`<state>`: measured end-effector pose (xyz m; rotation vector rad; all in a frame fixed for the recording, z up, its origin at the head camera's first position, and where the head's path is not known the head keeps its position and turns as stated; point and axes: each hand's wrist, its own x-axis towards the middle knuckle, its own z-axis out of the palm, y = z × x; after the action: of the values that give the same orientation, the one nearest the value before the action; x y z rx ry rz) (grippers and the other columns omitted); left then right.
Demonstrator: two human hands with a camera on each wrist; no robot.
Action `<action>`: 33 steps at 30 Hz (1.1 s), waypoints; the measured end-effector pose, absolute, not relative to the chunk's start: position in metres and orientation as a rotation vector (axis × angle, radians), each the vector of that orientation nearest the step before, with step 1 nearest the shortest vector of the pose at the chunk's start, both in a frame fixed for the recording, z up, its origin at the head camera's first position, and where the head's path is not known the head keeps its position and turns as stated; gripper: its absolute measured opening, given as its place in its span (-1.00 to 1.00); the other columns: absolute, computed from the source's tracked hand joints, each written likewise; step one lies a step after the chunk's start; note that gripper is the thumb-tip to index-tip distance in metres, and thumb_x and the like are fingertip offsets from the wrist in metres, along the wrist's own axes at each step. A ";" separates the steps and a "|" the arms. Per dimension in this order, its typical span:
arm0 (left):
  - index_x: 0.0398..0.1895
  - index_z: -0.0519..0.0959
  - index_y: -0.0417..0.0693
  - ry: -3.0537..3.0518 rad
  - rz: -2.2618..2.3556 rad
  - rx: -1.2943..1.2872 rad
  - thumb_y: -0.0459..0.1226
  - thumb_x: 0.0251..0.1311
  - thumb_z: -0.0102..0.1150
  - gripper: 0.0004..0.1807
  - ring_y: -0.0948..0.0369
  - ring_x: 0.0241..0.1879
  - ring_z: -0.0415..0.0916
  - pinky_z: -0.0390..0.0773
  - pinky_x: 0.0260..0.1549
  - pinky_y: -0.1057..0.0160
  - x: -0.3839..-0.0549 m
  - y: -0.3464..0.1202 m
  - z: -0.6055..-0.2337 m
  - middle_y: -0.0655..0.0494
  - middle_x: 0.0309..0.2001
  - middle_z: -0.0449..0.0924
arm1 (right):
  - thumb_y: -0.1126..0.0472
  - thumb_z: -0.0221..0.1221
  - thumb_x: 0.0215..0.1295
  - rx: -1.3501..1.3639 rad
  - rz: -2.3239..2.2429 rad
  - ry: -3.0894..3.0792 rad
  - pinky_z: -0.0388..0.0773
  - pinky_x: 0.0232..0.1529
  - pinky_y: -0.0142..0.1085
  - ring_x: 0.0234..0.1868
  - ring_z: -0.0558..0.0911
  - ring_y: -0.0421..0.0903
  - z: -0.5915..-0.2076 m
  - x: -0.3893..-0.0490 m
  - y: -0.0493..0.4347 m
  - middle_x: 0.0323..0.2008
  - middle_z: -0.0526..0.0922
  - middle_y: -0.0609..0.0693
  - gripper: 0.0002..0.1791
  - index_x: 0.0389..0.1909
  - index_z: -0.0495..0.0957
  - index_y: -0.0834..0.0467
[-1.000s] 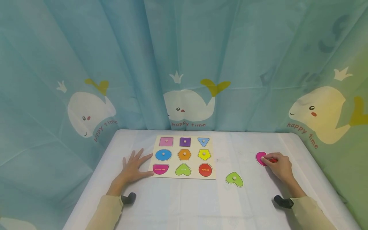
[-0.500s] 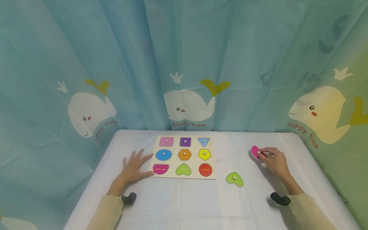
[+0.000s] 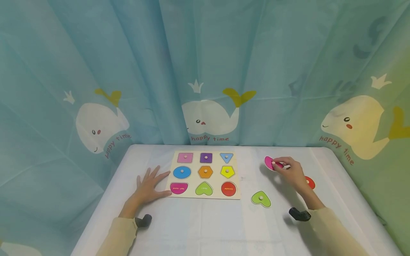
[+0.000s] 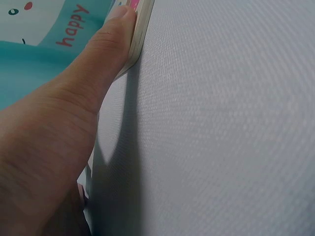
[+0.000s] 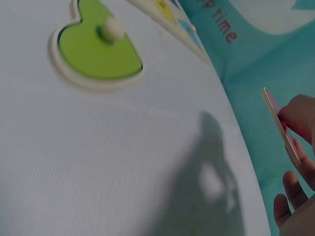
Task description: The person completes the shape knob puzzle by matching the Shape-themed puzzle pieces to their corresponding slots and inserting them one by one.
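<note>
My right hand (image 3: 290,174) pinches a magenta half-round puzzle piece (image 3: 268,163) by its small knob and carries it above the table. In the right wrist view the same piece (image 5: 280,125) appears edge-on between thumb and fingers. My left hand (image 3: 148,188) lies spread on the table, its thumb and index fingertip at the left edge of the wooden puzzle board (image 3: 191,180). The left wrist view shows the thumb (image 4: 110,44) on the board's corner. Six knobbed pieces sit in the board's upper rows; the front row shows bare half-round, heart and circle recesses.
A green heart piece (image 3: 261,199) lies right of the board. Partly hidden by my right wrist is a red circular piece (image 3: 310,182). A blue curtain (image 3: 205,71) with whales hangs behind the white-covered table (image 3: 205,227).
My right hand has lifted the half-round piece and moved it left and toward the back, uncovering the red circular piece. The left hand and the board have stayed put.
</note>
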<state>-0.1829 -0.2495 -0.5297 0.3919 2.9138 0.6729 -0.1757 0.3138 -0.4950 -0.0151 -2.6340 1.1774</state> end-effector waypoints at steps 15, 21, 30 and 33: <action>0.55 0.33 0.21 2.903 0.673 0.382 0.31 0.03 0.39 0.00 -0.39 0.57 -0.37 -0.46 0.29 -0.62 -0.183 -0.250 -0.528 -0.21 0.63 -0.06 | 0.24 0.39 0.29 0.205 1.275 -2.605 0.46 -0.09 -0.11 -0.07 0.54 0.04 -0.485 -0.200 0.268 -0.05 0.70 0.16 -0.79 -0.09 0.75 0.21; 0.54 0.34 0.21 2.904 0.692 0.391 0.29 0.03 0.40 -0.01 -0.40 0.56 -0.35 -0.46 0.29 -0.62 -0.183 -0.251 -0.526 -0.21 0.63 -0.04 | 0.26 0.41 0.26 0.269 1.278 -2.605 0.46 -0.11 -0.11 -0.07 0.56 0.05 -0.480 -0.204 0.244 -0.08 0.71 0.14 -0.82 -0.13 0.77 0.20; 0.55 0.32 0.20 2.887 0.687 0.412 0.30 -0.03 0.43 0.05 -0.41 0.56 -0.37 -0.45 0.29 -0.62 -0.181 -0.251 -0.519 -0.21 0.63 -0.07 | 0.28 0.40 0.26 0.358 1.363 -2.631 0.47 -0.08 -0.06 -0.02 0.57 0.06 -0.476 -0.210 0.199 -0.06 0.70 0.09 -0.84 -0.14 0.79 0.14; 0.56 0.31 0.20 2.878 0.684 0.422 0.31 -0.04 0.44 0.06 -0.42 0.55 -0.38 -0.44 0.28 -0.63 -0.180 -0.249 -0.518 -0.23 0.63 -0.08 | 0.28 0.39 0.27 0.410 1.382 -2.640 0.47 -0.09 -0.08 -0.02 0.56 0.05 -0.476 -0.210 0.184 -0.06 0.70 0.07 -0.83 -0.13 0.79 0.12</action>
<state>-0.1802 -0.2492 -0.5177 0.4218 2.8784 0.6839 -0.2104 0.1844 -0.4763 0.4105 -2.6396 1.3821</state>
